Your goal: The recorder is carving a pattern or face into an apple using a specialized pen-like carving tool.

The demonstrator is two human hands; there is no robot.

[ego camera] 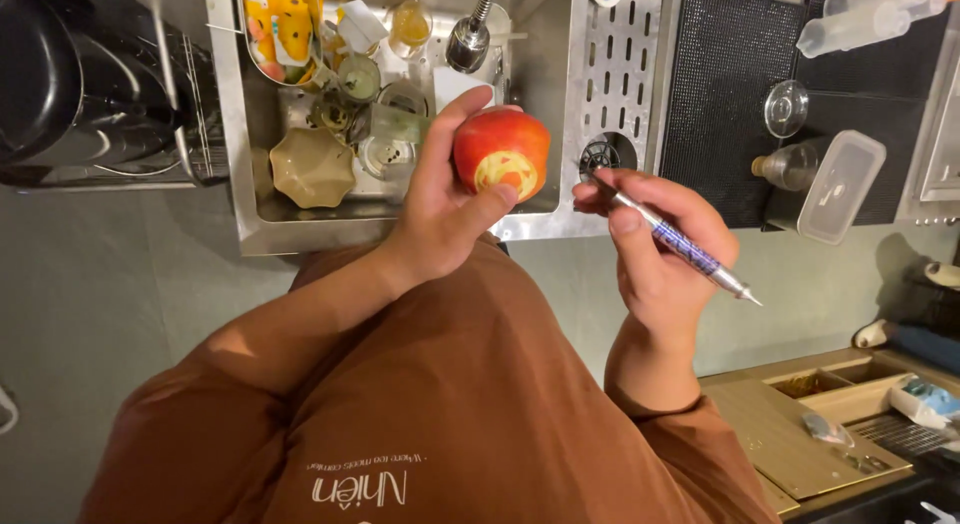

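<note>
While held, sink (228, 134) with dishes (313, 166)

Home kitchen — steel sink (240, 184) full of dishes (312, 167), faucet (468, 39).

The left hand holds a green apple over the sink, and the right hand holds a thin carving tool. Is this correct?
Not quite. In the head view the apple in the left hand is red, with a pale carved patch. It is over the sink, and the right hand holds the thin carving tool.
</note>
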